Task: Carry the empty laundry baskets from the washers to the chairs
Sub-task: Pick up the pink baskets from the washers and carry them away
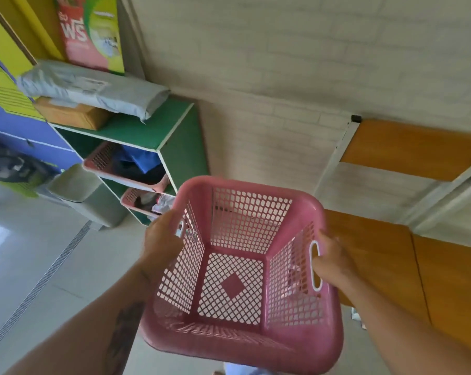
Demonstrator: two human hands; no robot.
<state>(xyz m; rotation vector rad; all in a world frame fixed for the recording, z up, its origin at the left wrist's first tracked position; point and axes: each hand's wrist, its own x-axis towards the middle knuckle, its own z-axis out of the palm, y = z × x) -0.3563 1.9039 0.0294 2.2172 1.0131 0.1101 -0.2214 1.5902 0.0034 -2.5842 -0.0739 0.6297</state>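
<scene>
An empty pink laundry basket (pixel 239 269) with lattice walls hangs in the air in front of me, tilted with its opening toward the camera. My left hand (pixel 162 239) grips the handle on its left wall. My right hand (pixel 333 259) grips the white-rimmed handle slot on its right wall. Both forearms reach in from the bottom of the view. Nothing lies inside the basket.
A green shelf unit (pixel 174 136) at the left holds two more pink baskets (pixel 126 169) with clothes in them, with grey parcels (pixel 93 89) on top. A grey bin (pixel 90 198) stands beside it. Orange wooden boards on a white frame (pixel 407 255) run along the right by a white brick wall.
</scene>
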